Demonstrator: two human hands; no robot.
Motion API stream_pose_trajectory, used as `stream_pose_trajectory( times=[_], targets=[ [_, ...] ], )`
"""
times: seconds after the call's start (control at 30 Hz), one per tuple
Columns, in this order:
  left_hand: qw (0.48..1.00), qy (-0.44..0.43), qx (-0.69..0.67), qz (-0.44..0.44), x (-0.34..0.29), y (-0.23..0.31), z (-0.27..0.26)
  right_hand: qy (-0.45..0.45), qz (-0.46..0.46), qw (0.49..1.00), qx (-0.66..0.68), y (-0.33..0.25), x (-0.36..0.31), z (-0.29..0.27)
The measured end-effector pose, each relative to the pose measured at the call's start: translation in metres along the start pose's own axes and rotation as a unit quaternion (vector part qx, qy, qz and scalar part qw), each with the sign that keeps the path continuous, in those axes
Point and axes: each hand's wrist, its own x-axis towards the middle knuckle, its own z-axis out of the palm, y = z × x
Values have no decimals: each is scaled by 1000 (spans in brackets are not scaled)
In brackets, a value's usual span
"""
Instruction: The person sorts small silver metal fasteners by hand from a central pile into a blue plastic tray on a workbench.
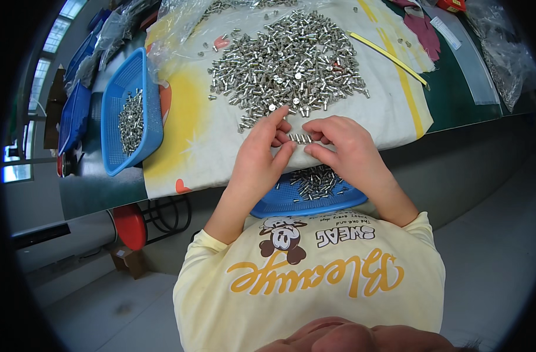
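My one pale yellow top (221, 317), printed with one cartoon figure, lies nearest, and just beyond it, below the table edge, is one blue basket (306, 208) with loose metal pieces (316, 182) in it, too many to count. Above that basket I have my two hands: my left hand (262, 146) and my right hand (347, 144), facing each other. Between their fingertips I grasp one short row of small silver pieces (301, 139), side by side; I make it about five, though they are too small to count surely. My left thumb and fingers pinch its left end, my right thumb and forefinger its right end. The row is over the near part of one pale, yellow-patterned cloth (209, 158), which covers part of one green table (97, 193). Off to my left stands one taller light blue basket (153, 138), partly filled with similar pieces. Straight beyond my hands spreads one big heap of silver pieces (291, 61), past counting. To its right lies one narrow yellow strip (391, 58), and farther off one dusky pink cloth item (423, 29).
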Motion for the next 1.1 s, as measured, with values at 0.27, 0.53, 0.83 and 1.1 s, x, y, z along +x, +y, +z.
stream_pose_trajectory(
  times=[0.27, 0.53, 0.83, 1.1],
  targets=[
    [999, 22, -34, -35, 0, -2, 7, 5, 49, 998, 39, 1, 3, 6],
    [999, -8, -30, -29, -2, 2, 5, -10, 20, 1000, 13, -1, 0, 3],
    [981, -159, -110, -28, -9, 18, -5, -115, 13, 992, 56, 3, -5, -25],
    [990, 69, 119, 42, 8, -4, 4, 29, 36, 998, -46, 4, 13, 1]
  ],
)
